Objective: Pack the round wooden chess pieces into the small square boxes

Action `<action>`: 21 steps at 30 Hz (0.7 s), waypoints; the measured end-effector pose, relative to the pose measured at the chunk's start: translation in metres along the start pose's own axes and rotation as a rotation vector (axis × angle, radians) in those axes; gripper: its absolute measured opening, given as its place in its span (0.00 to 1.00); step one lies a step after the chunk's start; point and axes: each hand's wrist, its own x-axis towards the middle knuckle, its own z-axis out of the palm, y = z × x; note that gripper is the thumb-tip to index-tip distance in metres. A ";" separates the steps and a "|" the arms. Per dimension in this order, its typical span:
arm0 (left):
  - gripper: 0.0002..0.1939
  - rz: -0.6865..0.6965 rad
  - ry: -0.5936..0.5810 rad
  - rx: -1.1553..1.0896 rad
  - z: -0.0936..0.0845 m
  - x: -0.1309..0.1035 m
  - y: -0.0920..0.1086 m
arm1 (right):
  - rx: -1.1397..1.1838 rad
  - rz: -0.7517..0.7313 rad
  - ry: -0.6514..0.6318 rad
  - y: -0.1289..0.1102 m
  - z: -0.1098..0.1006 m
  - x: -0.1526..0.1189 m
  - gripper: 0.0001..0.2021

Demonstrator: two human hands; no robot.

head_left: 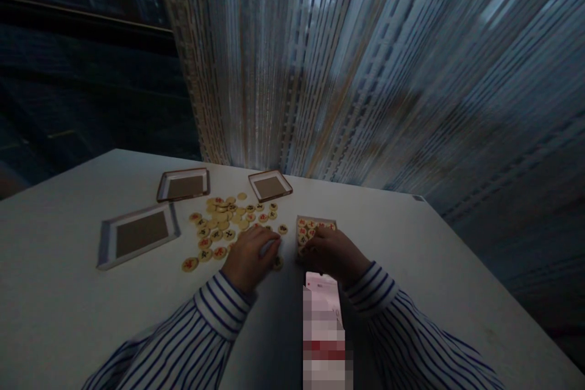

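Observation:
Round wooden pieces with red or black characters (216, 234) lie scattered on the white table, some overlapping. My left hand (251, 256) is over the right edge of this spread, fingers curled with thumb and fingertips near each other; what they hold, if anything, is too small to tell. To its right, a small box (317, 219) holds rows of red-marked pieces. My right hand (331, 254) reaches over the box's lower right part, fingers bent down and closed at the pieces; its fingertips are partly hidden.
Two brown-rimmed trays (206, 181) (287, 185) stand at the back, and a larger pale tray (106, 250) at the left. A lit phone (322, 292) lies below the box. String curtains (274, 73) hang behind the white table (411, 268).

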 end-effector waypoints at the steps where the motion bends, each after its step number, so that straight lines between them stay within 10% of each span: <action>1: 0.08 -0.002 0.002 0.001 0.000 0.000 0.000 | 0.006 -0.003 0.002 0.000 0.000 0.000 0.06; 21: 0.09 -0.187 0.075 -0.128 -0.032 -0.001 -0.009 | 0.028 0.165 0.100 -0.004 -0.031 -0.004 0.12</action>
